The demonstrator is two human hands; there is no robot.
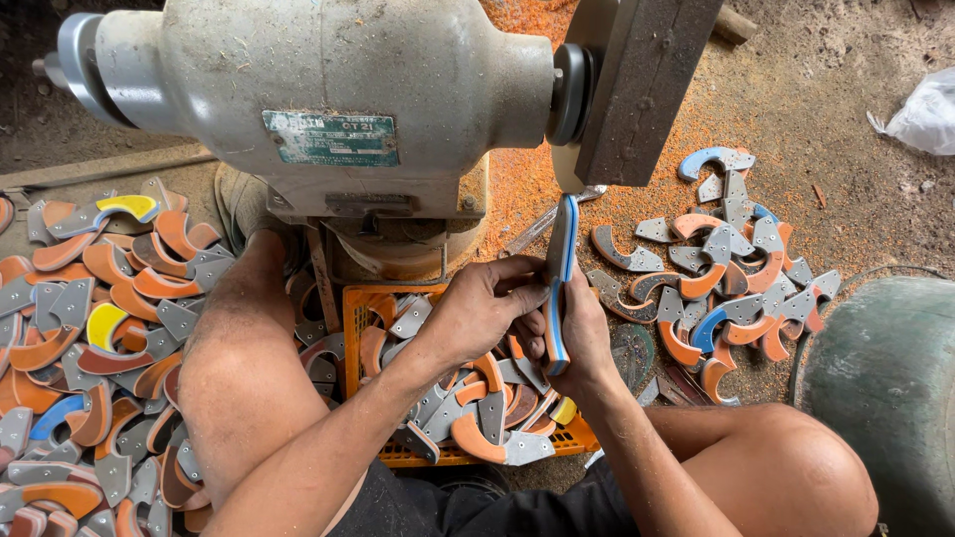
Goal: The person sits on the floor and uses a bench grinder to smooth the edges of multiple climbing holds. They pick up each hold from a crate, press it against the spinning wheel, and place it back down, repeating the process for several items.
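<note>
My left hand [487, 303] and my right hand [585, 333] both grip a curved piece with a blue and white edge [559, 278], held upright. Its top end reaches up to the wheel guard [637, 89] of a big grey bench grinder [328, 89]. Below my hands stands an orange plastic crate [360, 316] filled with several grey and orange curved pieces.
A heap of grey, orange, yellow and blue curved pieces [90, 328] lies at the left, another heap [726, 268] at the right. Orange dust covers the ground [517, 179] by the grinder. A green drum [885, 388] stands at the right edge; a white bag [925, 114] sits far right.
</note>
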